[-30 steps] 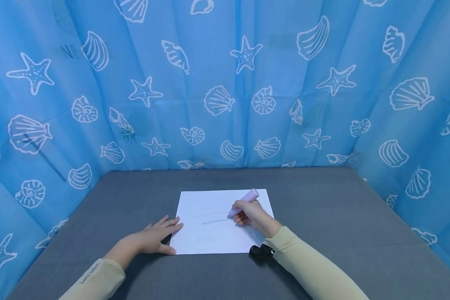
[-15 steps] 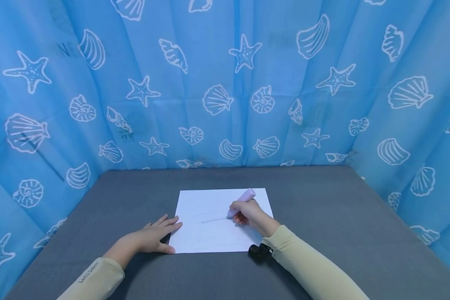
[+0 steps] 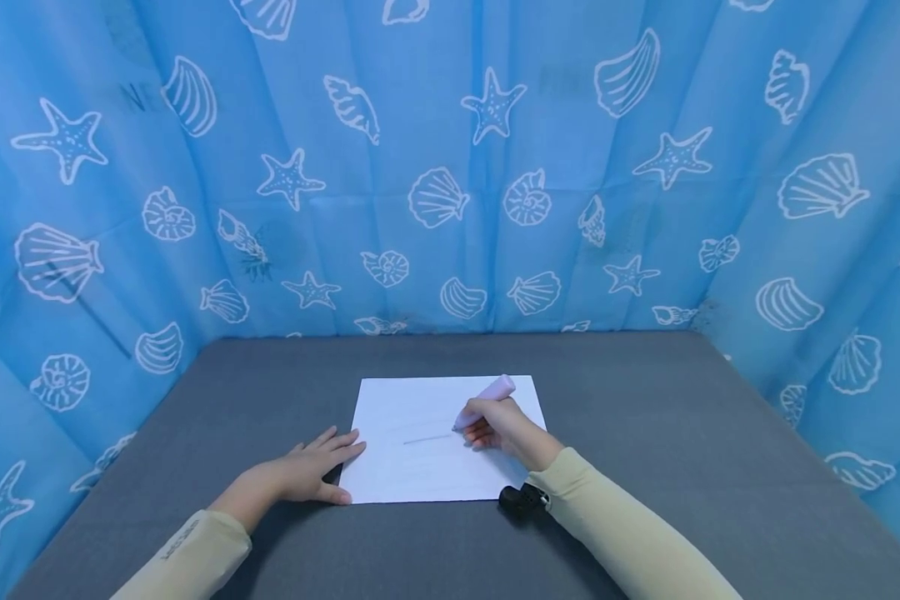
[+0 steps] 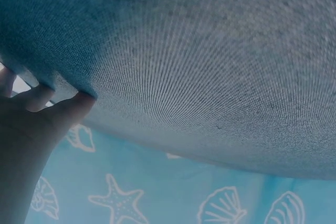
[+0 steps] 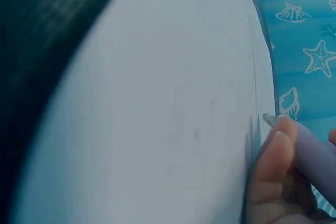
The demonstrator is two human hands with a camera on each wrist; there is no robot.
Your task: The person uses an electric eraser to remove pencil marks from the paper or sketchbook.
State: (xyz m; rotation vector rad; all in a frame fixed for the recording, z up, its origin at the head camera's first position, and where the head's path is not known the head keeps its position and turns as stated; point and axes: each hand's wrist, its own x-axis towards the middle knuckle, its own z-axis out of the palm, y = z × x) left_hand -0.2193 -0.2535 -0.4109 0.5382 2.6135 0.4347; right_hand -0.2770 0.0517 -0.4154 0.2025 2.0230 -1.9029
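Here's the pen (image 3: 499, 387), a chunky lilac barrel, smooth and rounded, narrowing to a small greyish tip, slanting over the right half of the paper (image 3: 386, 404). The right hand (image 3: 504, 427) pinches it, fingers curled close; the tip sits right by the end of a thin grey line (image 3: 426, 440) near the paper's middle, contact impossible to call. Over at the paper's left edge, the left hand (image 3: 307, 473) lies spread, fingers extended, gripping nothing. Flat white rectangle, that paper! Beneath it, finely ribbed grey cloth (image 3: 630, 400); behind it, a softly folded blue curtain (image 3: 435, 83) of white shells and starfish.
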